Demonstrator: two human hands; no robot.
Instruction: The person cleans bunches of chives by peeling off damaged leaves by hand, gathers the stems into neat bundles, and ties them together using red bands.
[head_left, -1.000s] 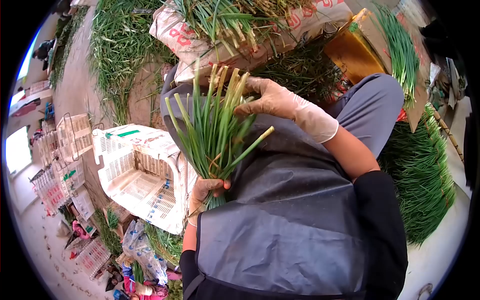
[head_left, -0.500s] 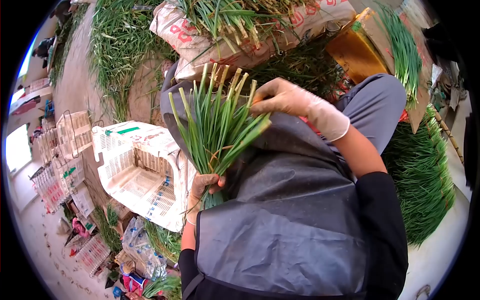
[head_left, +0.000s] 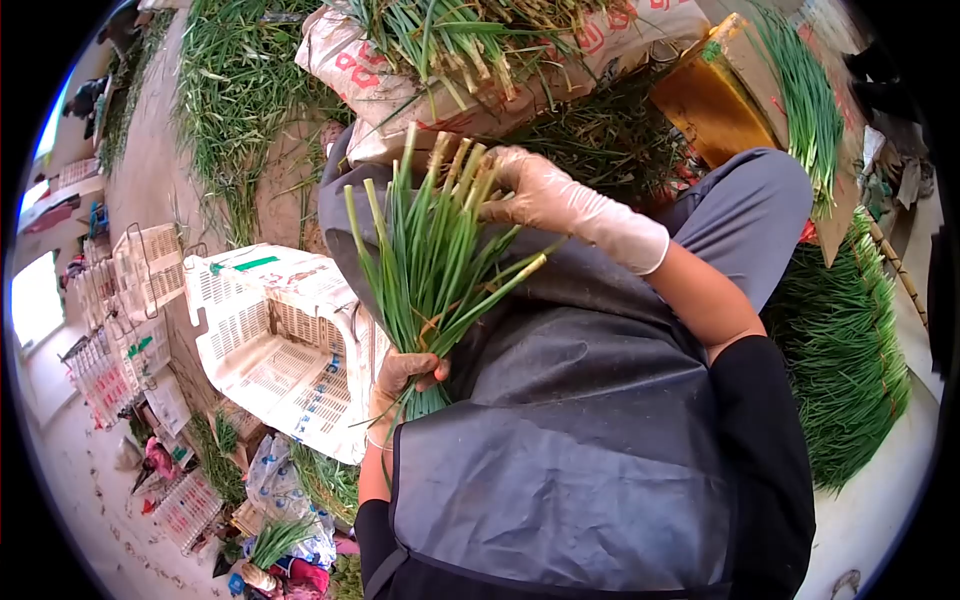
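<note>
one green bunch: left hand fingers clasp waist; right hand half-curled at stem-tips, hold unclear

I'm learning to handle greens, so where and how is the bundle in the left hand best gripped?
The bundle is probably best gripped at its narrow waist, where the left hand holds it, coming from the person's left and wrapping around. It gathers tightly there but fans out above, toward the right hand.

The person wears a black short-sleeved shirt, a creased, slightly shiny dark grey apron with black edging, grey trousers, and thin, pale, smudged gloves on the right hand and left hand.
</note>
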